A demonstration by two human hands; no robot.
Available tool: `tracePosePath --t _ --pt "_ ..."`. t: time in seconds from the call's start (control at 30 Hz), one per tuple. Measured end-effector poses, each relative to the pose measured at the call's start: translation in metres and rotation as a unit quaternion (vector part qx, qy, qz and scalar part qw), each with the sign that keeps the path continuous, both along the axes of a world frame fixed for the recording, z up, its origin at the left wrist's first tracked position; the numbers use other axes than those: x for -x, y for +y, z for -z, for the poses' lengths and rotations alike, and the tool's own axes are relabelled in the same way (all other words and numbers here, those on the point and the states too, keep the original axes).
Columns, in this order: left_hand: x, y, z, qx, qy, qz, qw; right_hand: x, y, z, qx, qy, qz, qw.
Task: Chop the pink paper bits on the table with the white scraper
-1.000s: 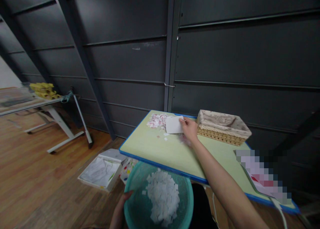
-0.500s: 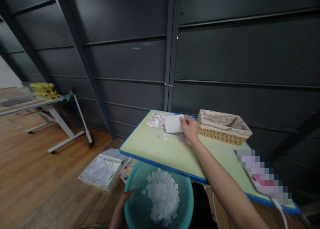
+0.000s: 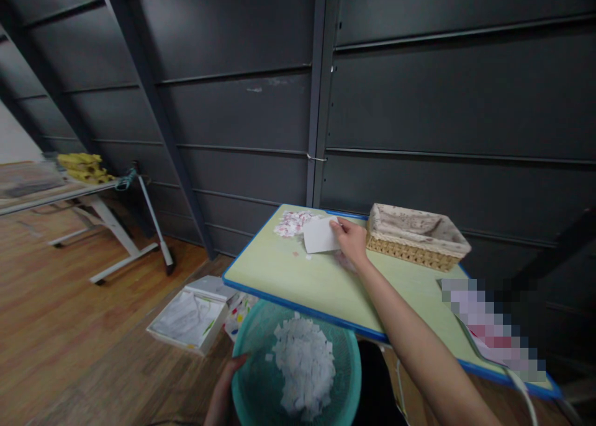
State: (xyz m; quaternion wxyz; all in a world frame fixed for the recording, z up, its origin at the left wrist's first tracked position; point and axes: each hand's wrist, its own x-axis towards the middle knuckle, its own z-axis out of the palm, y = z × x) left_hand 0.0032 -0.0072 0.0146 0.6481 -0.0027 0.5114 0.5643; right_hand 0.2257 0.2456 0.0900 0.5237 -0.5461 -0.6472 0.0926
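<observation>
Between the thumb and fingers of my right hand (image 3: 351,240) is a white card (image 3: 321,235), held by its right end over the yellow-green tabletop (image 3: 279,264). Just behind and left of the card lies a heap of small white and pinkish paper scraps (image 3: 292,223). My left hand (image 3: 228,376) grips the left rim of a green plastic basket (image 3: 349,358), thumb over the edge. Inside the basket sits a mound of small white paper pieces (image 3: 305,367). The basket is below the table's front edge. A few loose scraps lie near the card.
A wicker basket with a cloth lining (image 3: 414,252) stands at the table's back right. A partly pixelated flat object (image 3: 488,333) lies at the right end. On the floor at left is an open white box (image 3: 186,320). A dark panelled wall (image 3: 242,115) rises behind.
My right hand has drawn the card slightly left and toward me, tilting it. The left hand and green basket stay nearly where they were.
</observation>
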Motion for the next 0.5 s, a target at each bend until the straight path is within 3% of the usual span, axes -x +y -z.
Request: tracePosePath --t 0.17,0.33,0.5 --pt "-0.0004 -0.0002 -0.0011 0.003 0.009 0.008 1.000 0.0026 -0.0012 0.0001 0.017 0.032 -0.046 0.998" --pt "0.0009 -0.0010 0.0010 -0.004 0.005 0.001 1.000 0.0033 -0.0015 0.0010 0.002 0.024 -0.013 1.000" --pt "0.0016 0.0004 0.0014 0.004 -0.009 0.012 1.000 0.0039 -0.0009 0.0017 0.016 0.038 -0.050 0.998"
